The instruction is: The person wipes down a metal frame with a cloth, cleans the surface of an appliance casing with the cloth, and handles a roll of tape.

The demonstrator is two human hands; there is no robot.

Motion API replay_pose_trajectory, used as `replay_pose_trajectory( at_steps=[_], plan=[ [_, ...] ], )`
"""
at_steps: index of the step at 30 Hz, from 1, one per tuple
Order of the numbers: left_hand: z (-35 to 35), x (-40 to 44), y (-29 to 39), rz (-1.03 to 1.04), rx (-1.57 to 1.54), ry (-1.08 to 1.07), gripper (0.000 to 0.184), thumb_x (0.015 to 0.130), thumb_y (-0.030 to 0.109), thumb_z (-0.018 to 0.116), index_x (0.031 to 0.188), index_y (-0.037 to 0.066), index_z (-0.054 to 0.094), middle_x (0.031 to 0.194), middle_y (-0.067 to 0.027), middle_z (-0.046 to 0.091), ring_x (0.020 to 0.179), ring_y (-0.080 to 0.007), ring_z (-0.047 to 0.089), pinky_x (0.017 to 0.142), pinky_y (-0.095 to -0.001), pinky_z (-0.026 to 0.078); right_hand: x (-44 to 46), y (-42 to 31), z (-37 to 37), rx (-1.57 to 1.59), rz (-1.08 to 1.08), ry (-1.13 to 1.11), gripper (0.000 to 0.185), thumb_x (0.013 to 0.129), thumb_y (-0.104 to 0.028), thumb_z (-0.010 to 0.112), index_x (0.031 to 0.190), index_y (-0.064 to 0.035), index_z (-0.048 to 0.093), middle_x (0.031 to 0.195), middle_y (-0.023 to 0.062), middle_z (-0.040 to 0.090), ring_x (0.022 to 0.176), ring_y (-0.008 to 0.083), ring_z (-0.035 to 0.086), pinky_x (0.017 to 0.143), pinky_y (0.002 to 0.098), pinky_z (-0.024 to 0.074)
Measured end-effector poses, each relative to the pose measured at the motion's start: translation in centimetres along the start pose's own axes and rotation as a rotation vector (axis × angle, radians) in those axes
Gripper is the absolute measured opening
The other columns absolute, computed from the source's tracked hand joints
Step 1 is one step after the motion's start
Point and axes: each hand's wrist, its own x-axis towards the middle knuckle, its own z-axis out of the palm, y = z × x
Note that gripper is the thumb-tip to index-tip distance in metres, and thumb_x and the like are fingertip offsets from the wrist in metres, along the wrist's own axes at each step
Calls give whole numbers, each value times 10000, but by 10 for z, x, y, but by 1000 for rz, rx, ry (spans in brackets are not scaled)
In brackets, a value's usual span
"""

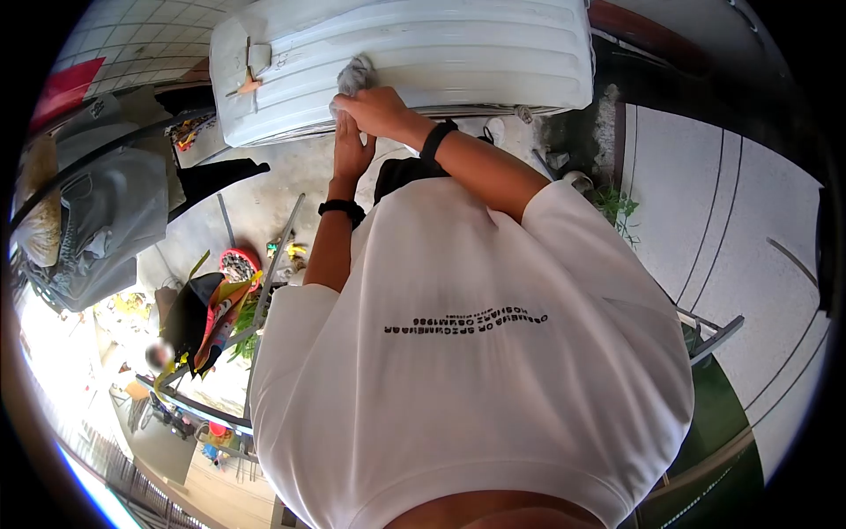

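Observation:
A bunched grey cloth [356, 74] is over the near edge of a white ribbed surface [423, 53]. My right hand [374, 112] is closed around its lower part, with the thumb side toward the left. Just below, my left hand [352, 152] has its fingers raised against the right hand and pinched at the cloth's lower end. The hands touch and partly hide the cloth between them. Dark bands circle both wrists.
A small white block [259, 57] and an orange-tan item [248, 85] lie on the surface's left end. Grey plastic sheeting [115, 203] is at left. A red basket [240, 264] stands on the floor, near a metal frame [286, 234]. Green plants [617, 210] grow at right.

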Motion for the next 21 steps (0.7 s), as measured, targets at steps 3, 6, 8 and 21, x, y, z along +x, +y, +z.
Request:
replay_pose_trajectory(
  at_steps=[3,6,8,21],
  plan=[
    [22,35,9,69,42,30,573,946,190,529,1432,-65,366,1484,-306,370,1418,-491,270,1167,-566,220,-18,22,-16,-86,114,-13,395,821,-134,606,1191,2,576,695,159,681,638,358,686,541,466,538],
    [29,62,24,64,-40,16,501,991,204,470,1425,-34,393,1490,-257,390,1428,-469,274,1143,-570,242,-55,60,-33,-152,264,-65,602,821,-132,588,1372,85,479,710,180,697,631,373,689,563,467,554],
    [33,76,44,181,-15,-106,501,996,218,474,1426,-27,397,1489,-244,398,1434,-454,275,1146,-564,243,-91,78,-48,-283,243,-191,605,828,-151,590,1385,59,482,683,167,689,619,372,687,567,474,553],
    [148,129,194,373,49,-267,529,974,306,505,1418,24,450,1521,-153,399,1468,-299,282,1178,-494,221,-237,142,-131,-161,587,36,183,875,-215,623,880,-45,555,761,157,658,734,368,668,645,474,537]
  ],
)
